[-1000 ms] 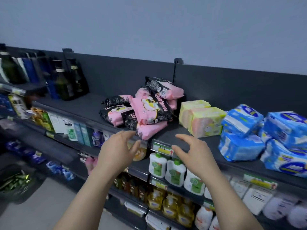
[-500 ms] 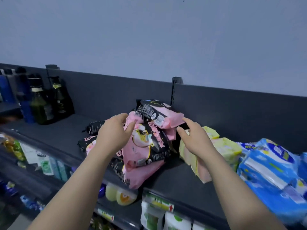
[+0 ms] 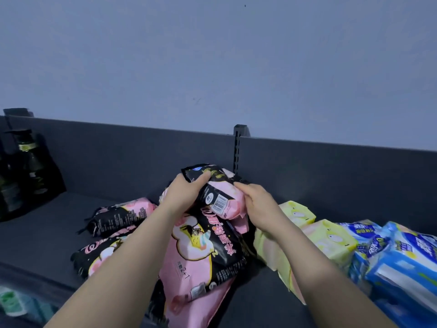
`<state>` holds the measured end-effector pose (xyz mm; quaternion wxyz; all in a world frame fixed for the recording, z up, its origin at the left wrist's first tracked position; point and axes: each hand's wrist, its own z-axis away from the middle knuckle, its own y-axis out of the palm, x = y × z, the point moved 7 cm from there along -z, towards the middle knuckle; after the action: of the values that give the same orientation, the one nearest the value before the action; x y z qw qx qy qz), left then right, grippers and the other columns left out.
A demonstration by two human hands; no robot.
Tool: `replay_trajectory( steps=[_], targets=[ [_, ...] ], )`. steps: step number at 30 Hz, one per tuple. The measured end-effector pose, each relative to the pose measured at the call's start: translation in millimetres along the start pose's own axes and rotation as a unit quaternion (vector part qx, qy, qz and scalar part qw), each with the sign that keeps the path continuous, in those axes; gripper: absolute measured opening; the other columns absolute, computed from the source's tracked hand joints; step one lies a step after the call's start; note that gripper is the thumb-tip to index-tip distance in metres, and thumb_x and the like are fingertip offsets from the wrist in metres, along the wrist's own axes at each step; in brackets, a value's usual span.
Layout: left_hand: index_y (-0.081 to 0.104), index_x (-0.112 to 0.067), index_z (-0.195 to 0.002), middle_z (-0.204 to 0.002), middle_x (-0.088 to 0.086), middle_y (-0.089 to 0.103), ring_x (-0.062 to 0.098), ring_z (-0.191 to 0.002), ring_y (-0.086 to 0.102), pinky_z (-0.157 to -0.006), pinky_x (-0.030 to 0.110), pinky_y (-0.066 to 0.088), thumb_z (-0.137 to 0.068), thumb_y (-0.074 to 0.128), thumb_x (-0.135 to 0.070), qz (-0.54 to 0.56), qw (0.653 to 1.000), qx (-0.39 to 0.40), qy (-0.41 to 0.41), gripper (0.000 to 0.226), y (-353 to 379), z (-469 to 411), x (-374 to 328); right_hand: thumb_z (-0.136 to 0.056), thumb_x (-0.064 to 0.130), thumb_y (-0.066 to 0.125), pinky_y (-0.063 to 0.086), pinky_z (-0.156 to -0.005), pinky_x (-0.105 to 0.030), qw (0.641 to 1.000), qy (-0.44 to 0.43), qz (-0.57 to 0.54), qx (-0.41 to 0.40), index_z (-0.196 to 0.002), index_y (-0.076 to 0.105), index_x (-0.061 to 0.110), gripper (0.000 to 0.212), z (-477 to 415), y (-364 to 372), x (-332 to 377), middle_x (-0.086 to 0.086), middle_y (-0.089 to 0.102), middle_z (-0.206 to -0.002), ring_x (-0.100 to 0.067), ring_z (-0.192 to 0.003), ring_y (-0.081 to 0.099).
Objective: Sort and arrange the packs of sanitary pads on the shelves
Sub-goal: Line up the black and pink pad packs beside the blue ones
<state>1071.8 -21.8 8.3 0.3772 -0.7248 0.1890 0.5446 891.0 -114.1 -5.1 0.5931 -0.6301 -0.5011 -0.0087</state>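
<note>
A heap of pink-and-black pad packs lies on the dark top shelf (image 3: 47, 233). The topmost pink-and-black pack (image 3: 218, 197) is gripped at its left end by my left hand (image 3: 186, 194) and at its right end by my right hand (image 3: 256, 204). Under it leans a large pink-and-black pack (image 3: 203, 252) with a cartoon print. Two more pink-and-black packs (image 3: 120, 216) lie to the left. Yellow pad packs (image 3: 328, 240) sit to the right, partly behind my right forearm, with blue pad packs (image 3: 399, 259) further right.
Dark bottles (image 3: 28, 171) stand at the far left of the shelf against the grey back panel (image 3: 142, 162). A slotted upright post (image 3: 237, 147) splits the back panel. A stretch of bare shelf lies between the bottles and the pink heap.
Both hands moved forward and up from the shelf's front edge to the heap and closed on the topmost pink-and-black pack. The view came closer and rose.
</note>
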Motion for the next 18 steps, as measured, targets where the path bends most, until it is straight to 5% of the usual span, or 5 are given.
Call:
replay_trajectory(
  steps=[4, 8, 11, 15, 18],
  targets=[
    [0.065, -0.024, -0.110, -0.099, -0.004, 0.075, 0.019, -0.089, 0.072, -0.086, 0.040, 0.056, -0.057, 0.079, -0.064, 0.131, 0.990, 0.043, -0.036, 0.068, 8, -8, 7, -0.098, 0.001, 0.033, 0.031, -0.083, -0.016, 0.999, -0.012, 0.008, -0.029, -0.134, 0.056, 0.018, 0.047, 5, 2, 9, -0.002, 0.047, -0.110, -0.020, -0.108, 0.050],
    [0.059, -0.012, -0.113, -0.105, 0.016, 0.072, 0.035, -0.088, 0.072, -0.081, 0.056, 0.056, -0.072, 0.083, -0.013, 0.323, 0.941, 0.064, -0.077, 0.047, 6, -7, 7, -0.098, -0.001, 0.035, 0.032, -0.082, -0.012, 0.997, -0.039, -0.008, -0.059, -0.129, 0.062, 0.018, 0.045, 19, -6, 32, -0.003, 0.048, -0.110, -0.018, -0.107, 0.049],
    [0.053, -0.012, -0.116, -0.102, 0.015, 0.071, 0.030, -0.081, 0.072, -0.068, 0.046, 0.060, -0.077, 0.077, -0.002, 0.379, 0.922, 0.047, -0.063, 0.047, -11, -7, 2, -0.099, 0.000, 0.037, 0.028, -0.087, 0.002, 0.993, -0.050, -0.045, -0.093, -0.123, 0.067, 0.018, 0.041, 31, -21, 51, 0.006, 0.051, -0.120, -0.005, -0.112, 0.046],
    [0.059, -0.005, -0.113, -0.100, 0.015, 0.073, 0.025, -0.080, 0.073, -0.074, 0.041, 0.059, -0.078, 0.075, 0.001, 0.432, 0.901, 0.019, -0.018, 0.039, -53, 2, -9, -0.095, 0.010, 0.051, 0.039, -0.095, -0.016, 0.993, 0.002, -0.049, -0.104, -0.131, 0.059, 0.022, 0.038, 41, -28, 54, 0.007, 0.061, -0.129, -0.004, -0.113, 0.055],
    [0.063, 0.000, -0.112, -0.089, 0.012, 0.074, 0.023, -0.074, 0.072, -0.073, 0.039, 0.058, -0.080, 0.074, -0.003, 0.472, 0.882, 0.003, -0.015, 0.034, -89, 11, 0, -0.088, 0.038, 0.065, 0.042, -0.094, -0.025, 0.994, 0.095, 0.005, -0.054, -0.135, 0.053, 0.016, 0.053, 54, -14, 49, 0.003, 0.061, -0.127, -0.014, -0.116, 0.056]
  ],
)
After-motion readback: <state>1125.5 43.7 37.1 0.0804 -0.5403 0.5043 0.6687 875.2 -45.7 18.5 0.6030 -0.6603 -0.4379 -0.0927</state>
